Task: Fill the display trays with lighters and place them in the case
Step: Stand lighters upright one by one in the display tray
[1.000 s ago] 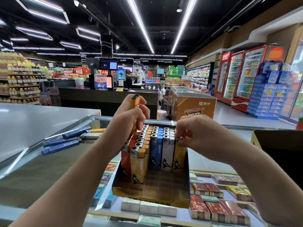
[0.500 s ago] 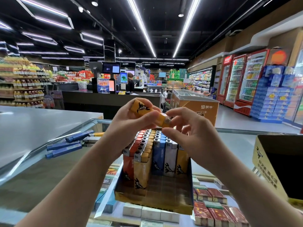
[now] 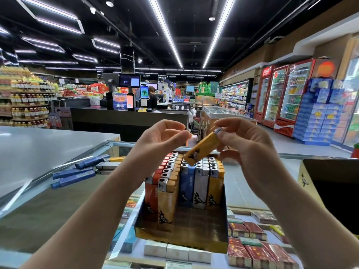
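Fingers (image 3: pixel 231 133) of the right hand (image 3: pixel 250 150) pinch the metal end of a yellow lighter (image 3: pixel 202 148), tilted above the display tray (image 3: pixel 182 235). The left hand (image 3: pixel 161 140) holds nothing, its fingers loosely curled just beside the lighter. In the tray, rows of orange, yellow, blue and white lighters (image 3: pixel 184 183) stand upright at the back. The tray rests on the glass worktop (image 3: pixel 48 206); blue lighters (image 3: pixel 73 175) lie near its left edge. Behind are a checkout counter (image 3: pixel 128 119), shelves and drink fridges (image 3: pixel 287 94).

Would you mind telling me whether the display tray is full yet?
Not full. The display tray has lighters standing only at its back; its front floor is bare.
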